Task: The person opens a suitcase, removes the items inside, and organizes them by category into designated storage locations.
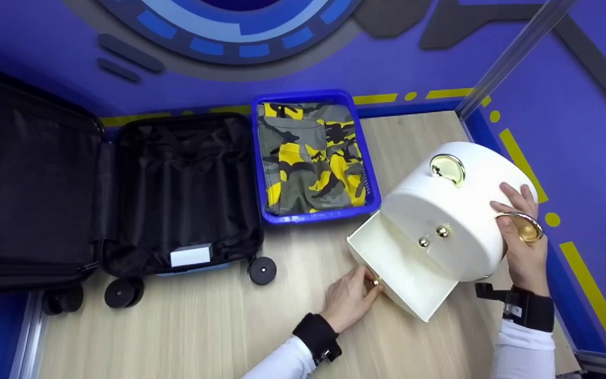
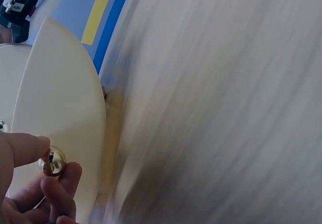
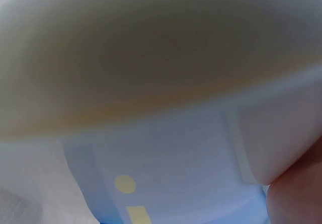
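A white round-sided drawer box (image 1: 455,210) with gold fittings stands at the right in the head view. Its lower drawer (image 1: 403,263) is pulled out and bare inside. My left hand (image 1: 350,299) pinches the gold knob (image 2: 54,159) on that drawer's curved front between thumb and fingers. At the box's right side, my right hand (image 1: 526,252) has its thumb and index finger around one end of a gold ring handle (image 1: 530,231), other fingers against the white body. The right wrist view is mostly filled by blurred white curved surface, with a fingertip (image 3: 297,189) at its edge.
A blue basket (image 1: 324,216) holding folded yellow-and-grey camouflage cloth stands at the back. An open black suitcase (image 1: 182,184) lies at the left, a small white box (image 1: 191,256) at its near edge. Blue walls (image 1: 571,158) bound the wooden table (image 1: 219,326).
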Action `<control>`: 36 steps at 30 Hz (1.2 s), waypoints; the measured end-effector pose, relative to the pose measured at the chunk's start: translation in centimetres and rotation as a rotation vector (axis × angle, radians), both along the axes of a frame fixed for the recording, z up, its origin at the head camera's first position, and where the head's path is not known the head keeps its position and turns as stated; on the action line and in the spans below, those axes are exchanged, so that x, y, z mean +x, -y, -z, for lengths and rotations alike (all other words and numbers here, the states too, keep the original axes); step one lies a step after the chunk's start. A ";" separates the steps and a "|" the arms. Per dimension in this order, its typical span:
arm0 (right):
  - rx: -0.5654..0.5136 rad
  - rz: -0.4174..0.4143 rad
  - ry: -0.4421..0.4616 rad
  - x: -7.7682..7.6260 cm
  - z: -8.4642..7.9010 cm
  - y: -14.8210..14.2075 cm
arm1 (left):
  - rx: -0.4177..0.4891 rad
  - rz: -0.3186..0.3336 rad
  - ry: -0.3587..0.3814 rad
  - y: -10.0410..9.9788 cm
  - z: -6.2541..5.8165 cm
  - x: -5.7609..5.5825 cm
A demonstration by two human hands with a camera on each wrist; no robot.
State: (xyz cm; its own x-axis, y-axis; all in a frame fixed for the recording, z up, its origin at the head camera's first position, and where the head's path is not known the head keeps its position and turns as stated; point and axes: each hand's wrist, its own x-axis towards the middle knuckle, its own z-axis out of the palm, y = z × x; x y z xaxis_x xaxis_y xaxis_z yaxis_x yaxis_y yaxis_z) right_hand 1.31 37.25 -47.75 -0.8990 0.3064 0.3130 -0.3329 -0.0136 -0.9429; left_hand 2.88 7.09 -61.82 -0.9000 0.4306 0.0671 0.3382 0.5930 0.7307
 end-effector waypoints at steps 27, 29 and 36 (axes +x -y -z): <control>-0.021 0.011 -0.034 -0.3 1.0 -0.4 | -0.310 -0.733 0.021 26.4 -8.8 -10.7; -0.027 0.018 -0.035 -0.3 1.2 -0.6 | -0.362 -0.714 0.124 27.4 -8.2 -10.7; -0.034 0.032 -0.022 -0.3 1.4 -0.6 | -0.460 -0.579 0.370 28.9 -7.3 -11.3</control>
